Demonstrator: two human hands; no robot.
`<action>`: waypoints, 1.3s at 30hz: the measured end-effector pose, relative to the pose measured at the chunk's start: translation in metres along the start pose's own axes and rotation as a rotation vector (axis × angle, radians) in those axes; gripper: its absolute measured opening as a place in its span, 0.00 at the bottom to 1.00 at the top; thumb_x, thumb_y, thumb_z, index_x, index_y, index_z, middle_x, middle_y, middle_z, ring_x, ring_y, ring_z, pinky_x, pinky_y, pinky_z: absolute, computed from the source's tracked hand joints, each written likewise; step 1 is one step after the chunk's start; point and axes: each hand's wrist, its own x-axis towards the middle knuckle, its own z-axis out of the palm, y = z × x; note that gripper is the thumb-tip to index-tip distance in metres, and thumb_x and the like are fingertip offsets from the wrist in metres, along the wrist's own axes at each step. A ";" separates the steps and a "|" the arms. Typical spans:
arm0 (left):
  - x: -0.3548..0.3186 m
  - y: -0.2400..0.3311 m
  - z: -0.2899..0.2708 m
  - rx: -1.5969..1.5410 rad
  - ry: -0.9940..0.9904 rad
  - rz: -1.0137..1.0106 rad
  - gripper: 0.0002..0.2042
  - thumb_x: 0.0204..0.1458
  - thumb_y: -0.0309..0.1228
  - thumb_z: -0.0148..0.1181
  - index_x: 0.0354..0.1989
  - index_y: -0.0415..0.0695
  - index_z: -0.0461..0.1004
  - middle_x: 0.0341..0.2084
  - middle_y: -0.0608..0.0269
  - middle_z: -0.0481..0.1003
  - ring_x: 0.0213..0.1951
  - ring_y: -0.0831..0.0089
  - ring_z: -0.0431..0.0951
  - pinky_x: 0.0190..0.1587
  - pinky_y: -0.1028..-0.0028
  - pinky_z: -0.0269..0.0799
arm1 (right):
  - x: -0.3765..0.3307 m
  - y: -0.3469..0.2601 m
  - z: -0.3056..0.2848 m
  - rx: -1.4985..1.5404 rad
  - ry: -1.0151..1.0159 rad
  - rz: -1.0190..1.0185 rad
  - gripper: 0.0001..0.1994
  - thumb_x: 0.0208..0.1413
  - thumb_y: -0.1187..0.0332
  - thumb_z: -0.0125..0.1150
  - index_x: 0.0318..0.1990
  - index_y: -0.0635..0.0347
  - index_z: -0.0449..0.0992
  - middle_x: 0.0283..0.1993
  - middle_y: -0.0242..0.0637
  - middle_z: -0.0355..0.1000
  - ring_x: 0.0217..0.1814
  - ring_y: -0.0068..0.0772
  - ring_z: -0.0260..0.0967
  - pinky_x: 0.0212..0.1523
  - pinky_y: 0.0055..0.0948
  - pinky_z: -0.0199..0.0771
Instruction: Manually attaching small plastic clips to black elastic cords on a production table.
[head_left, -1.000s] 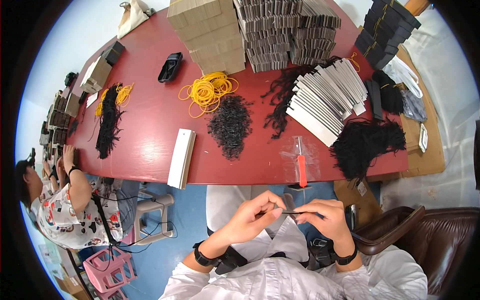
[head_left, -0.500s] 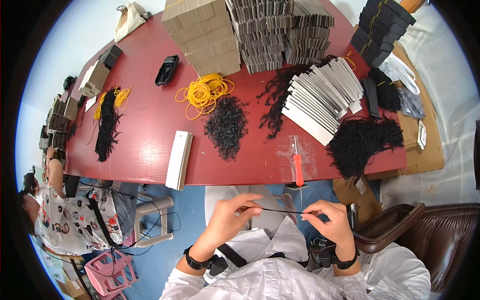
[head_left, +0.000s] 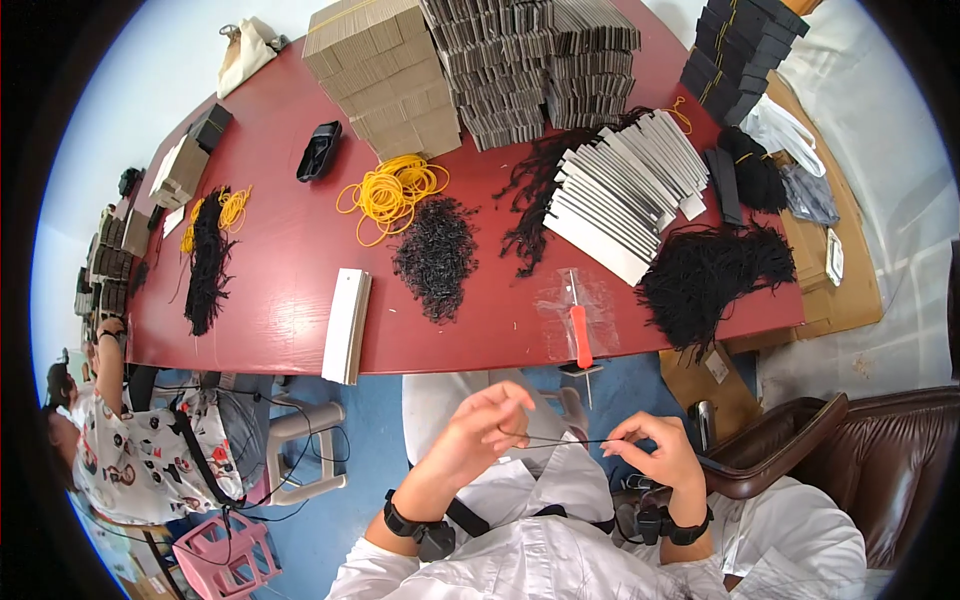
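Note:
A thin black cord (head_left: 560,442) stretches between my hands, above my lap and just off the table's front edge. My right hand (head_left: 658,450) pinches one end between thumb and fingertips. My left hand (head_left: 478,432) has its fingers curled at the other end, where the strand runs in against them; the exact grip there is partly hidden. Straight ahead on the table lies a tool with a red handle (head_left: 580,335) and a thin metal shaft, on clear plastic film. Nearby are a heap of small black pieces (head_left: 437,262) and a bundle of black cords (head_left: 710,285).
On the red table (head_left: 270,290) stand tall stacks of grey card (head_left: 385,95), yellow rubber bands (head_left: 395,195), a fan of white strips (head_left: 625,205) and a white stack (head_left: 346,325) at the front edge. A co-worker (head_left: 150,440) sits left; a brown leather chair (head_left: 890,470) is at right.
My left hand's fingers have lifted and curled differently, and the cord between my hands now shows as slacker, separated strands. My right hand keeps its pinch. The whole view has shifted slightly.

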 end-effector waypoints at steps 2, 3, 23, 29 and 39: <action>0.000 0.001 -0.009 0.427 -0.042 -0.174 0.08 0.58 0.29 0.56 0.42 0.40 0.70 0.14 0.76 0.58 0.20 0.82 0.58 0.29 0.76 0.58 | -0.003 -0.001 -0.004 0.009 -0.003 0.004 0.04 0.51 0.77 0.64 0.33 0.66 0.75 0.29 0.38 0.78 0.31 0.28 0.79 0.32 0.23 0.76; -0.001 -0.002 -0.007 0.428 -0.042 -0.176 0.08 0.58 0.29 0.56 0.42 0.40 0.70 0.14 0.76 0.58 0.20 0.82 0.58 0.29 0.76 0.58 | -0.005 -0.001 -0.006 0.018 -0.008 0.008 0.04 0.51 0.77 0.64 0.34 0.66 0.75 0.29 0.38 0.78 0.31 0.28 0.79 0.32 0.23 0.76; 0.025 -0.024 0.018 0.265 0.011 0.165 0.10 0.62 0.28 0.51 0.50 0.40 0.69 0.15 0.79 0.53 0.17 0.88 0.49 0.20 0.81 0.45 | -0.023 0.035 -0.017 0.267 0.129 -0.073 0.02 0.53 0.81 0.60 0.31 0.68 0.73 0.29 0.41 0.77 0.31 0.30 0.79 0.31 0.23 0.77; 0.050 -0.057 0.006 0.979 0.172 0.600 0.10 0.59 0.25 0.55 0.48 0.39 0.70 0.15 0.74 0.64 0.20 0.85 0.64 0.25 0.82 0.60 | -0.003 0.086 -0.012 0.360 0.243 0.149 0.03 0.57 0.77 0.58 0.34 0.68 0.72 0.31 0.40 0.77 0.31 0.27 0.76 0.32 0.24 0.76; 0.056 -0.051 0.014 1.590 0.293 1.055 0.12 0.40 0.15 0.66 0.34 0.40 0.76 0.28 0.60 0.75 0.34 0.66 0.74 0.36 0.72 0.70 | 0.015 0.154 0.031 0.484 0.092 0.277 0.05 0.58 0.72 0.59 0.37 0.65 0.74 0.32 0.38 0.77 0.33 0.26 0.75 0.31 0.23 0.72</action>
